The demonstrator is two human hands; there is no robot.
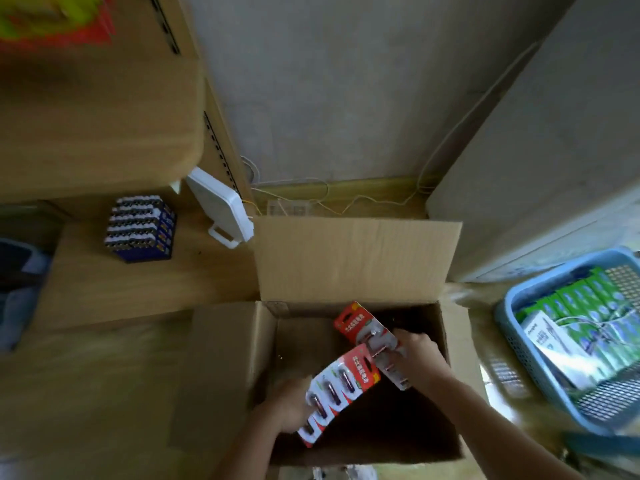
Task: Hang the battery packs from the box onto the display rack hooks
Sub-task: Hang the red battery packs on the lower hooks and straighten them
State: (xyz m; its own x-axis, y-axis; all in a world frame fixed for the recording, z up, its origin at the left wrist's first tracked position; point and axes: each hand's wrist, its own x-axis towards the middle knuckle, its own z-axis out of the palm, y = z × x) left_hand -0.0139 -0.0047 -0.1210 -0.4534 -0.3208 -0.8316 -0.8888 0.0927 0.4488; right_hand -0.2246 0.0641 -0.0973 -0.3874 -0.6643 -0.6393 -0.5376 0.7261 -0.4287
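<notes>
An open cardboard box (356,258) stands on the floor below me, its flaps spread and its inside dark. My left hand (289,407) grips a red-and-white battery pack (337,393) by its lower end, above the box opening. My right hand (417,351) holds a second red-and-white battery pack (363,327) by its lower part, tilted up to the left and just above the first. The two packs nearly touch at their red headers. No rack hooks are in view; a slotted upright (221,154) runs along the wooden shelving at the left.
A blue plastic basket (519,344) with green packs sits on the floor to the right. A blue block of batteries (140,226) rests on a low wooden shelf (121,282) at the left, beside a white device (221,206). Thin cables lie by the wall behind the box.
</notes>
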